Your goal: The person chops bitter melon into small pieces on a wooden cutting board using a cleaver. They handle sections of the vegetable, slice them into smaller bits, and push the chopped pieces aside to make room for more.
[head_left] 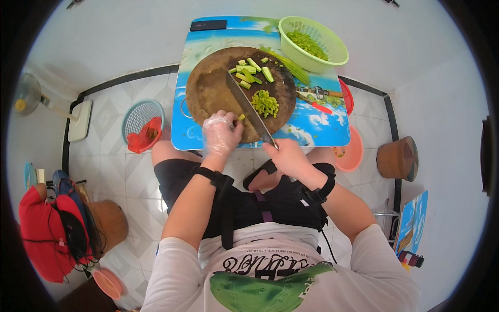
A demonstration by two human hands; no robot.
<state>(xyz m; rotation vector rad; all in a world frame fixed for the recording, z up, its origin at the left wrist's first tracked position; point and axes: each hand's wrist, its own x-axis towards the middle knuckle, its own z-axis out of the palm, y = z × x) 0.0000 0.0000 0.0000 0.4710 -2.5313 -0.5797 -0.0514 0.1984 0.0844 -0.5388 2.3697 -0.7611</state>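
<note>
A round wooden chopping board (205,83) lies on a small table. My right hand (290,157) is closed round the handle of a long kitchen knife (243,100), whose blade slants across the board toward the far left. My left hand (222,132), in a clear plastic glove, has its fingers curled at the board's near edge. They pinch a small green vegetable piece (241,117) just left of the blade. Right of the knife is a heap of diced green vegetable (265,104). Farther back lie several pale-fleshed green sticks (252,72), cucumber-like.
Long green stalks (291,66) rest at the board's far right, below a green basket (315,58) of chopped greens. A red-handled tool (321,107) lies on the table's right, a black phone (208,25) at the far left. Floor baskets (140,117) and a pink basin (353,151) flank the table.
</note>
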